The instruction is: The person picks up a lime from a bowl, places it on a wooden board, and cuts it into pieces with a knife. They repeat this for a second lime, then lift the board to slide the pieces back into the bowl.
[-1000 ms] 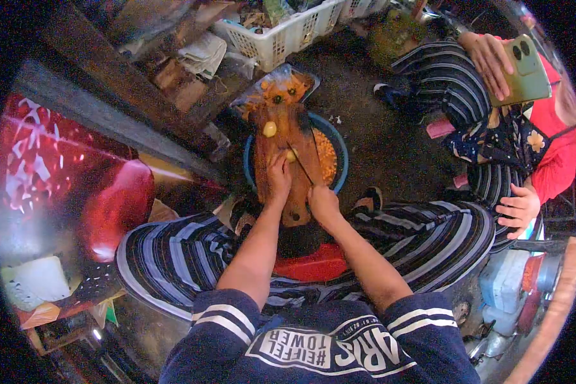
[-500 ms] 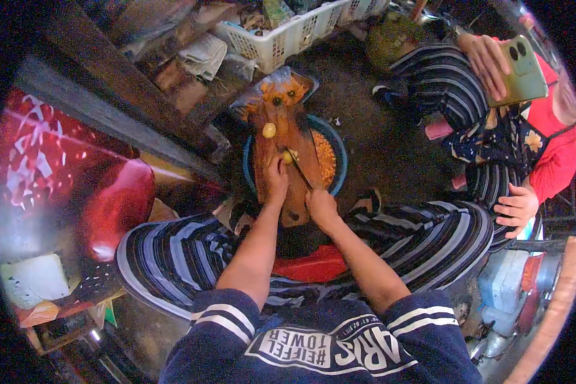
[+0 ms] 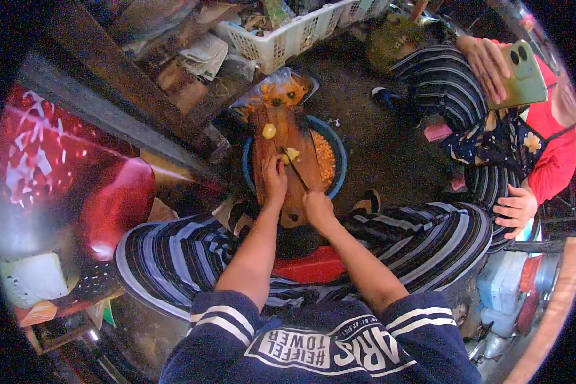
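Observation:
A wooden cutting board (image 3: 308, 144) lies across a blue basin (image 3: 344, 157) that holds small orange diced pieces (image 3: 324, 155). My left hand (image 3: 275, 178) is on the board, its fingers closed on a pale yellow vegetable that looks like a peeled potato and is partly hidden by them. In my right hand (image 3: 318, 208) is the handle of a knife (image 3: 298, 177), whose blade slants up and left beside my left fingertips. A cut yellow piece (image 3: 292, 154) rests near the blade tip. Farther up the board sits a whole yellow potato-like vegetable (image 3: 269, 131).
Beyond the board is a plastic-covered tray (image 3: 309, 84) with orange pieces. A white crate (image 3: 272, 51) stands behind it. At right sits another person, holding a phone (image 3: 522, 75) in one hand (image 3: 486, 67). Wooden beams (image 3: 131, 96) run along the left.
The cut yellow piece now shows more clearly beside the blade tip. My right hand and the knife have shifted slightly left; my left hand has barely moved.

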`<state>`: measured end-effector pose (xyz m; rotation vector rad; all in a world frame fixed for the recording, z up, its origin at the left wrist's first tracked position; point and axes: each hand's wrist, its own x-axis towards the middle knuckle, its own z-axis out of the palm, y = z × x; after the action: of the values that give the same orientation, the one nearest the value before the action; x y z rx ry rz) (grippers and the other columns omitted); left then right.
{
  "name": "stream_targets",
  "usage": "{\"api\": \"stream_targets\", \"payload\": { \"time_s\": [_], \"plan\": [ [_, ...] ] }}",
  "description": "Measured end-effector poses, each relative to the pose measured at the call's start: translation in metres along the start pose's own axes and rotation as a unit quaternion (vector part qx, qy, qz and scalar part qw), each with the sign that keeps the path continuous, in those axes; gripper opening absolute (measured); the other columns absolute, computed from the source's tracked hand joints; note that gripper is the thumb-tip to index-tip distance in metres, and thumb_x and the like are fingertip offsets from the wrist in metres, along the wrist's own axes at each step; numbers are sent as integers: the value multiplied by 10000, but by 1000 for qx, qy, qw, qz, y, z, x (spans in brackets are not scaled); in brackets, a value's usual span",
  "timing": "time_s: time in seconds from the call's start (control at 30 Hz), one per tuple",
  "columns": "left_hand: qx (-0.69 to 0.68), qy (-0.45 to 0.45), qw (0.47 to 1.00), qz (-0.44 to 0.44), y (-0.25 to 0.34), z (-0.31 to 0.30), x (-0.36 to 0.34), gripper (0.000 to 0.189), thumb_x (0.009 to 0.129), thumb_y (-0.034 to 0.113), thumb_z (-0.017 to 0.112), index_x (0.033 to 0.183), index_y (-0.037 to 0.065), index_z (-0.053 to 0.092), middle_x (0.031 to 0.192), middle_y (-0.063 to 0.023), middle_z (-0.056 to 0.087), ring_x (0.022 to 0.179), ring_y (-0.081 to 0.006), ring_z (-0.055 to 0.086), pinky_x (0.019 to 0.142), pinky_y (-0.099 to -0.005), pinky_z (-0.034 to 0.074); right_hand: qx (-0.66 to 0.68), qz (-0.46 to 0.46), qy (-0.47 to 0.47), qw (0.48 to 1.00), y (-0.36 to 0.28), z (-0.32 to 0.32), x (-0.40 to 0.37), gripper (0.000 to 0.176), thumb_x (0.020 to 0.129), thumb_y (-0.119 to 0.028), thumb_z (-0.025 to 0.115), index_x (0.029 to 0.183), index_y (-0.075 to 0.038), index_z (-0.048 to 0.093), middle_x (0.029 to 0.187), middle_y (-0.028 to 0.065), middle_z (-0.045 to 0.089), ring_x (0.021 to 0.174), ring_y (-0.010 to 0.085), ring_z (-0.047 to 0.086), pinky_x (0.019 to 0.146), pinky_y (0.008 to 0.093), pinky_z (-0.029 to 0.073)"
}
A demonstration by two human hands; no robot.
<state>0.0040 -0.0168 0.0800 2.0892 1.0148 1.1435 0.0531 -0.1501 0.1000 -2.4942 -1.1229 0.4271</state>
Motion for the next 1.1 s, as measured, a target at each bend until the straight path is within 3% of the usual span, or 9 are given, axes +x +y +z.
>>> {"api": "stream_targets", "payload": {
  "time_s": [0.07, 0.2, 0.53, 0.6, 0.7, 0.77, 0.87, 1.03, 1.1],
  "plan": [
    [-47, -47, 996, -60, -4, 0, -3, 145, 770, 18, 499, 911, 8, 535, 889, -176, 545, 836, -355, 513, 735, -394, 403, 19, -1, -20, 1000, 4, -4, 5, 329, 813, -250, 474, 712, 37, 600, 707, 256, 576, 673, 407, 575, 629, 453, 478],
    [-26, -38, 997, -61, -2, -1, -4, 135, 774, 13, 494, 903, 3, 535, 886, -176, 547, 814, -353, 519, 722, -394, 404, 61, 9, -46, 997, -9, -40, -1, 321, 815, -234, 466, 727, 44, 600, 715, 258, 576, 693, 409, 572, 634, 450, 477],
    [-34, -24, 997, -66, -8, 3, -5, 155, 747, 48, 543, 897, 10, 539, 858, -150, 561, 841, -311, 528, 765, -364, 406, -8, -3, -28, 1000, -6, -6, -1, 300, 812, -218, 474, 761, 60, 576, 694, 262, 570, 690, 410, 572, 628, 449, 474],
    [-47, -20, 995, -81, -6, 1, -5, 148, 748, 47, 542, 891, 10, 539, 855, -147, 561, 836, -308, 528, 763, -364, 406, 87, -45, -74, 992, 0, -10, 7, 305, 804, -223, 482, 775, 69, 563, 694, 276, 559, 695, 416, 568, 613, 463, 462],
    [-55, -45, 994, -84, -7, -4, -4, 134, 750, 33, 527, 881, 9, 541, 854, -143, 560, 841, -303, 521, 773, -365, 401, 136, -3, -34, 990, 1, -29, 2, 311, 794, -230, 492, 772, 73, 559, 698, 288, 550, 697, 422, 563, 604, 475, 450],
    [-39, 39, 998, -19, -22, 5, 0, 164, 714, -50, 491, 850, 20, 548, 833, -148, 546, 805, -308, 544, 684, -366, 422, 112, -26, -38, 993, 1, -28, -2, 307, 793, -231, 496, 768, 67, 562, 699, 286, 552, 694, 422, 562, 609, 476, 451],
    [1, 92, 995, -43, -15, -4, 26, 192, 708, -44, 491, 886, 13, 534, 866, -148, 530, 838, -302, 525, 704, -349, 416, 74, -6, -28, 997, -9, -18, -7, 294, 794, -230, 498, 732, 48, 573, 702, 280, 558, 691, 413, 566, 616, 472, 460],
    [17, 85, 996, 8, -38, 8, 73, 263, 686, -1, 565, 943, 15, 510, 889, -145, 487, 825, -307, 478, 724, -374, 401, 73, -12, -22, 997, -8, -8, 4, 293, 808, -234, 482, 734, 31, 580, 704, 266, 567, 680, 405, 570, 610, 466, 464],
    [87, 25, 996, 28, -45, 18, 81, 291, 653, 28, 618, 921, 22, 505, 883, -146, 481, 871, -335, 456, 764, -419, 378, 61, 8, -16, 998, 2, -9, 12, 298, 811, -238, 476, 734, 31, 578, 702, 263, 568, 685, 402, 571, 616, 468, 464]
  ]
}}
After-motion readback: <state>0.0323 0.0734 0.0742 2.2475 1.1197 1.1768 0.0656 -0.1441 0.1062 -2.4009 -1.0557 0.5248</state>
